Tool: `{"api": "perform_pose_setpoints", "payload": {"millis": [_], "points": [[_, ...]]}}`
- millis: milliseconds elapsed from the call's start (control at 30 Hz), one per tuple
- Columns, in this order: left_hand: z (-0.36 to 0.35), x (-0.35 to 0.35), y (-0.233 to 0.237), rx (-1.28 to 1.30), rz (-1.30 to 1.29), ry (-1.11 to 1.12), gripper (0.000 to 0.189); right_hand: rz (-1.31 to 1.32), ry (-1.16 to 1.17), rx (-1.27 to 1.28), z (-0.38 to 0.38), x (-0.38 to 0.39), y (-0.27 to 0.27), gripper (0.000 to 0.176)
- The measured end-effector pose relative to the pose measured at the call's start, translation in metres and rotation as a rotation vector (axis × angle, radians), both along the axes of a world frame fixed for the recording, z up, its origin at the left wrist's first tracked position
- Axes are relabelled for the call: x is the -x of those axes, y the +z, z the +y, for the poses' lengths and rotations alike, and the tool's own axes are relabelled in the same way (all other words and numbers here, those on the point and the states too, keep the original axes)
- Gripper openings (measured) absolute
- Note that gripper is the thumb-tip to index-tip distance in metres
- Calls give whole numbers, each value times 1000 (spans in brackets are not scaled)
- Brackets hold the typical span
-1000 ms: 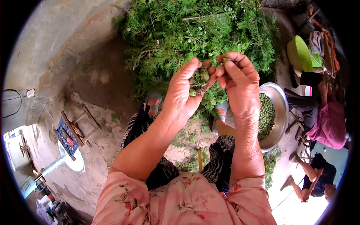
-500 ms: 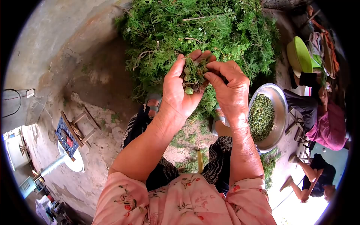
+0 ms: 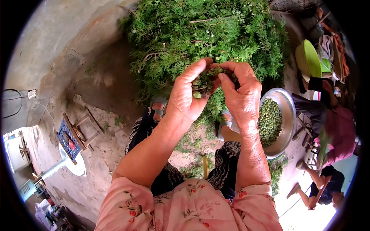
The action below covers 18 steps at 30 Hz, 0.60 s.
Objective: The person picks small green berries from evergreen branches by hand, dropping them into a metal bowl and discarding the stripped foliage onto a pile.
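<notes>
My left hand (image 3: 184, 94) is cupped, palm up, around a small heap of green cones and leafy bits (image 3: 201, 84). Thumb and fingers of my right hand (image 3: 243, 86) pinch a small green cone (image 3: 220, 71) just above that heap. Below both hands spreads a big pile of green conifer branches (image 3: 169, 38), some bearing pale cones. To the right of my right forearm stands a metal basin (image 3: 287, 127), with many picked green cones (image 3: 269, 121) in it.
A person in a purple top (image 3: 341, 129) sits at the right, and another person in dark clothes (image 3: 329, 183) is at the lower right. A green tub (image 3: 308, 57) stands at the upper right. A small stool (image 3: 71, 134) and a white fan (image 3: 77, 165) are on the left.
My right hand has moved slightly right and down, and a small cone now shows between its fingertips. The left hand's fingers have curled further around the heap.
</notes>
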<state>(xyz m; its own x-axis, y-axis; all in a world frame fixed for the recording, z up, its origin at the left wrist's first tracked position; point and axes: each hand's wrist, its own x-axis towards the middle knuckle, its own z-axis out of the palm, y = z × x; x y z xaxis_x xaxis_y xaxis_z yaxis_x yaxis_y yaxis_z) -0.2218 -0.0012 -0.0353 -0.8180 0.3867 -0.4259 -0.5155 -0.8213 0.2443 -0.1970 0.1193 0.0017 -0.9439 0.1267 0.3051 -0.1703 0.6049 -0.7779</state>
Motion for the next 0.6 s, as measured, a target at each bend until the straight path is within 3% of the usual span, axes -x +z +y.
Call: {"api": "perform_pose_setpoints", "payload": {"millis": [67, 200, 400, 500, 533, 600], "points": [[1, -2, 1, 120, -3, -24, 15, 23, -28, -110, 0, 0, -2, 19], [1, -6, 7, 279, 103, -89, 8, 40, -52, -78, -4, -1, -2, 18], [-2, -4, 10, 154, -48, -80, 4, -73, -38, 197, -1, -1, -7, 13], [-3, -2, 4, 72, -52, -55, 5, -317, -146, 736, 8, 4, 5, 17], [-3, -1, 3, 49, -49, -30, 7, -339, -60, 1019, 15, 6, 3, 20], [-3, 2, 2, -1, -45, -11, 11, -257, -31, 1320, 10, 7, 7, 19]]}}
